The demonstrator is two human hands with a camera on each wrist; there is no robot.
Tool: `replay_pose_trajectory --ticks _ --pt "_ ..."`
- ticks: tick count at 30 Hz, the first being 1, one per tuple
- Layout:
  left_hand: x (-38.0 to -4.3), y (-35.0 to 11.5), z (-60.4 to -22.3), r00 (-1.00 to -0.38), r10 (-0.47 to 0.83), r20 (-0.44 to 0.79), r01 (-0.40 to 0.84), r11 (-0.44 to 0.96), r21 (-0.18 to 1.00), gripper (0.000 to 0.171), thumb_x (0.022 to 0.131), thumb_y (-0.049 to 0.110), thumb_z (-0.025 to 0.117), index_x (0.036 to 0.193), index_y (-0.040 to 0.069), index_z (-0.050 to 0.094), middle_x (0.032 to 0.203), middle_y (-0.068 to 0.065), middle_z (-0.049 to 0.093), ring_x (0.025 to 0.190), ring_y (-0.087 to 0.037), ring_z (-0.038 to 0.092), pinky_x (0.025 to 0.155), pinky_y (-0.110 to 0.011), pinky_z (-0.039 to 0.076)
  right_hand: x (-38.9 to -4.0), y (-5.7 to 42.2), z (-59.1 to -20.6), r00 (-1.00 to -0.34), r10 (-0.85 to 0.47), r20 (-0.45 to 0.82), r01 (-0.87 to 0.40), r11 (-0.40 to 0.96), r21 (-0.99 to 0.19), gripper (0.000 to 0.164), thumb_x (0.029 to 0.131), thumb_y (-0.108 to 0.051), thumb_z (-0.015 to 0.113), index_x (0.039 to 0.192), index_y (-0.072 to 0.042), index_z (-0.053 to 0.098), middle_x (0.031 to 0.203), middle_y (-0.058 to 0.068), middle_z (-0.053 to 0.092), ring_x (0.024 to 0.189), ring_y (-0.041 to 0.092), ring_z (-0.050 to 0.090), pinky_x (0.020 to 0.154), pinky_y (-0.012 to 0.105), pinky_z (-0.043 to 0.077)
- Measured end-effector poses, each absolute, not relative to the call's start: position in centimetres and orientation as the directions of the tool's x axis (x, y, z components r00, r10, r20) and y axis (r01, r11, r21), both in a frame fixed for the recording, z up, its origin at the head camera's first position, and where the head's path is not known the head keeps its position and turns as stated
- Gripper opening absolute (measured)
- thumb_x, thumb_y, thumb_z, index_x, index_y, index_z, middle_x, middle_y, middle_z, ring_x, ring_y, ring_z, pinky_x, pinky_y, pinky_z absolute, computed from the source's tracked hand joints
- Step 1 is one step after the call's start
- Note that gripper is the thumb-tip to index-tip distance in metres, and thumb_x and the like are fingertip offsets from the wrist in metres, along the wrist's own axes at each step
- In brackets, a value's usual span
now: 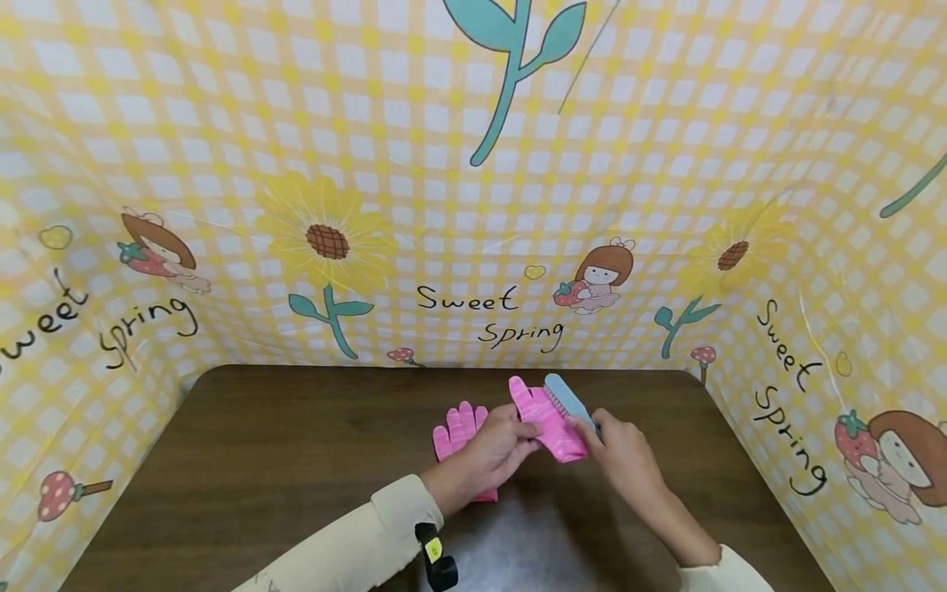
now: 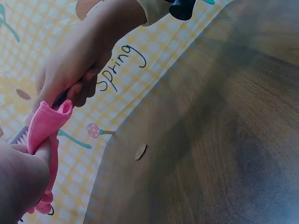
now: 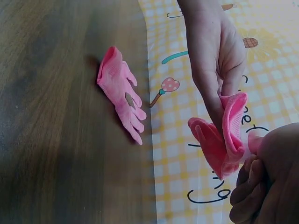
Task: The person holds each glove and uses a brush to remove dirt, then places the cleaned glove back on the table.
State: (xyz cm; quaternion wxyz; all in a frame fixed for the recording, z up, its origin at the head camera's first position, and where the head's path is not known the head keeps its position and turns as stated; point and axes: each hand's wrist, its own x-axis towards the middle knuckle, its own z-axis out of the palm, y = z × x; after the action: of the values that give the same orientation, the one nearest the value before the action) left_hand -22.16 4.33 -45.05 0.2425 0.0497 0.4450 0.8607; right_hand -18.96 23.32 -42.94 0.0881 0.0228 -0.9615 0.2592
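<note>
My left hand (image 1: 497,450) pinches a pink knit glove (image 1: 549,432) above the table, its fingers pointing up and away. The thumb lies on the near face of the glove, and in the right wrist view some fingers of the left hand (image 3: 208,56) go into the cuff of the glove (image 3: 212,147). My right hand (image 1: 629,456) grips a blue brush (image 1: 568,398) with pale bristles turned to the glove's surface. A second pink glove (image 1: 459,427) lies on the table, partly hidden behind the left forearm; the right wrist view shows this loose glove (image 3: 114,84) whole.
The dark wooden table (image 1: 281,460) has rounded far corners. A yellow checked cloth (image 1: 459,214) with flowers and lettering hangs behind it and along both sides. A black strap with a small device (image 1: 438,559) is on the left sleeve.
</note>
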Motion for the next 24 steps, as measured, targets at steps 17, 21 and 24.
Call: replay_pose_trajectory --ticks 17,21,24 --pt "-21.74 4.33 -45.08 -0.875 0.461 -0.146 -0.391 -0.495 0.776 0.048 0.098 -0.015 0.037 0.146 -0.014 0.033 0.157 -0.030 0.039 0.146 -0.036 0.038 0.123 -0.056 0.029 -19.40 23.81 -43.51 -0.985 0.056 0.166 -0.038 0.860 -0.509 0.050 0.101 -0.055 0.055 0.082 -0.009 0.055 0.060 0.000 0.048 0.055 0.015 0.047 0.051 0.029 0.038" --pt "-21.73 4.37 -45.03 -0.881 0.448 -0.150 -0.383 -0.493 0.781 0.044 0.098 -0.015 0.037 0.142 -0.015 0.034 0.153 -0.030 0.041 0.139 -0.031 0.043 0.123 -0.057 0.029 -19.54 23.92 -43.55 -0.985 0.066 0.160 -0.026 0.857 -0.514 0.051 0.102 -0.055 0.054 0.084 -0.007 0.057 0.061 0.002 0.049 0.055 0.016 0.047 0.050 0.029 0.039" --pt "-21.77 4.36 -44.99 -0.881 0.447 -0.154 -0.385 -0.488 0.783 0.043 0.098 -0.015 0.038 0.141 -0.015 0.036 0.150 -0.028 0.044 0.134 -0.027 0.046 0.123 -0.057 0.030 -19.72 24.23 -43.59 -0.985 0.081 0.153 -0.009 0.859 -0.513 0.052 0.102 -0.055 0.053 0.087 -0.005 0.059 0.062 0.003 0.051 0.056 0.017 0.049 0.050 0.030 0.040"
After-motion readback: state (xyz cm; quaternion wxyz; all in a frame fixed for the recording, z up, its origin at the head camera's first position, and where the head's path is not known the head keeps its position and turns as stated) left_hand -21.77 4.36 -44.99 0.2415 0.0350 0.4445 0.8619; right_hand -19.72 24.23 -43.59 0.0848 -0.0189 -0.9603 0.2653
